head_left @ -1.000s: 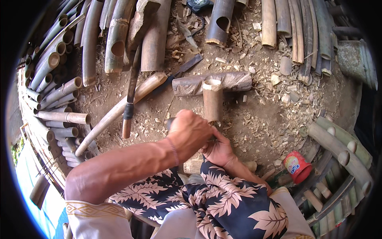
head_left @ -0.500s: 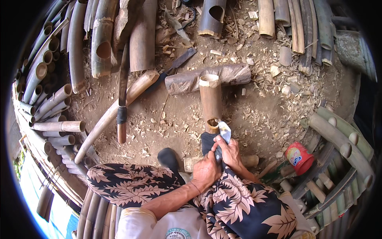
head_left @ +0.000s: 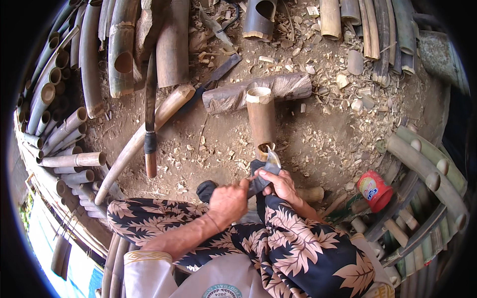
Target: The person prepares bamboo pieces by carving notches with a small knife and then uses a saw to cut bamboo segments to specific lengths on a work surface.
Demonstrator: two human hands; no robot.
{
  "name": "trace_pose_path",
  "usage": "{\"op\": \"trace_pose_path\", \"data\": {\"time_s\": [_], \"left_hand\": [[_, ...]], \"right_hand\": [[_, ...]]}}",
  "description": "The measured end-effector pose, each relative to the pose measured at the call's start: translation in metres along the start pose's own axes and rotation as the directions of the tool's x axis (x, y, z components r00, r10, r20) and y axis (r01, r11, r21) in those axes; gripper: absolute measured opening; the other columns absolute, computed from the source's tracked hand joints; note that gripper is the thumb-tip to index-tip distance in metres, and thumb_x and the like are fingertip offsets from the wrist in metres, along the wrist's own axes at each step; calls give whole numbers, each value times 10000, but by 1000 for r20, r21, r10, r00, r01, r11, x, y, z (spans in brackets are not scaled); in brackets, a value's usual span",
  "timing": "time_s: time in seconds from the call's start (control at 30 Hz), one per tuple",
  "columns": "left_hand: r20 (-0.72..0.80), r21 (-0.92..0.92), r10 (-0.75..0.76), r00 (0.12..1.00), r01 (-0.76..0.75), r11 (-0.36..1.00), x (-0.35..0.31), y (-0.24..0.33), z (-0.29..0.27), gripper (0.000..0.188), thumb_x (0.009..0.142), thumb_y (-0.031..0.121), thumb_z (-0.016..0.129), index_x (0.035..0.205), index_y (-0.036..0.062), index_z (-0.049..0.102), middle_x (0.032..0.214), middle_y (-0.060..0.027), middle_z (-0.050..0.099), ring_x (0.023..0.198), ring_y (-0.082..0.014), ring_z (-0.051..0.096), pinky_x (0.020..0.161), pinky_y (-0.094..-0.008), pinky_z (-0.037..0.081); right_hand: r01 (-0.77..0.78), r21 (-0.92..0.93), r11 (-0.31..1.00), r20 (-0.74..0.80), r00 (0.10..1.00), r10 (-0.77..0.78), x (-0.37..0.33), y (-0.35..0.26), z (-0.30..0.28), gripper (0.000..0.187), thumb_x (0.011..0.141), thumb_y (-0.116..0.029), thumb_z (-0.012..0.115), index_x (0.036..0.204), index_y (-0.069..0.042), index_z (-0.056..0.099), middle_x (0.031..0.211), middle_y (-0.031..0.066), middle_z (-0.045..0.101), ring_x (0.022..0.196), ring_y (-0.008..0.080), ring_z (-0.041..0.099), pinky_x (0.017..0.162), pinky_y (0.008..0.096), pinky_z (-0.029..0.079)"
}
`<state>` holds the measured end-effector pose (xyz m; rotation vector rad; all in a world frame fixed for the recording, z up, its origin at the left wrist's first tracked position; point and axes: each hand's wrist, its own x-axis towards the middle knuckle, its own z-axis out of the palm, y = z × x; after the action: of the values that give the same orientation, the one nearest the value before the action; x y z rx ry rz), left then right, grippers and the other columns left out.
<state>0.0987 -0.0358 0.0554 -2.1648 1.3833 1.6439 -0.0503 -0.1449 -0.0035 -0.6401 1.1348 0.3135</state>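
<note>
Both hands clench one curved blade (head_left: pixel 268 166) at the near end of the short bamboo tube (head_left: pixel 261 121): left hand (head_left: pixel 229 201) nearer the person, right hand (head_left: pixel 282 185) just beside the tube's near end.

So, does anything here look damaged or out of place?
Nothing looks wrong. The left hand and right hand hold a curved blade at the near end of a bamboo section. Chips litter the dirt, and a long knife lies unused.
</note>
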Motion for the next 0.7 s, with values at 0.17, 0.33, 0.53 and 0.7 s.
{"op": "trace_pose_path", "data": {"time_s": [0.17, 0.33, 0.53, 0.7], "left_hand": [[-286, -295, -65, 956, -23, 955, 17, 51, 69, 296, 795, 137, 627, 1004, -8, 476, 659, -184, 630, 566, -320, 667, 517, -436, 543], [-116, 390, 100, 988, -48, 920, 0, -14, -18, 217, 836, 115, 619, 1018, 35, 531, 911, -124, 666, 816, -235, 699, 828, -392, 513], [165, 263, 126, 978, -167, 950, 10, -24, -76, 171, 838, 110, 593, 982, 21, 566, 844, -163, 693, 781, -307, 711, 668, -403, 549], [-24, -135, 8, 1000, -11, 991, 5, -1, 14, 253, 819, 140, 624, 1010, 7, 524, 843, -209, 695, 709, -355, 702, 627, -444, 559]], "right_hand": [[235, -297, 925, -292, 900, -323, 2, 13, -5, 262, 972, -238, 585, 907, -19, 713, 701, 47, 685, 614, 111, 608, 605, 270, 500], [-81, 391, 917, 214, 977, -5, 7, 7, 14, 265, 1014, -281, 540, 1180, -79, 588, 884, 29, 651, 503, 85, 474, 534, 273, 466], [-195, 256, 947, 343, 934, 100, 15, 8, 4, 319, 1021, -281, 527, 1252, -64, 562, 632, -7, 506, 505, 99, 472, 631, 282, 480], [-34, -199, 979, -53, 998, 24, -7, -15, 1, 236, 948, -238, 606, 971, -24, 702, 784, 70, 703, 590, 97, 585, 585, 270, 489]]}}
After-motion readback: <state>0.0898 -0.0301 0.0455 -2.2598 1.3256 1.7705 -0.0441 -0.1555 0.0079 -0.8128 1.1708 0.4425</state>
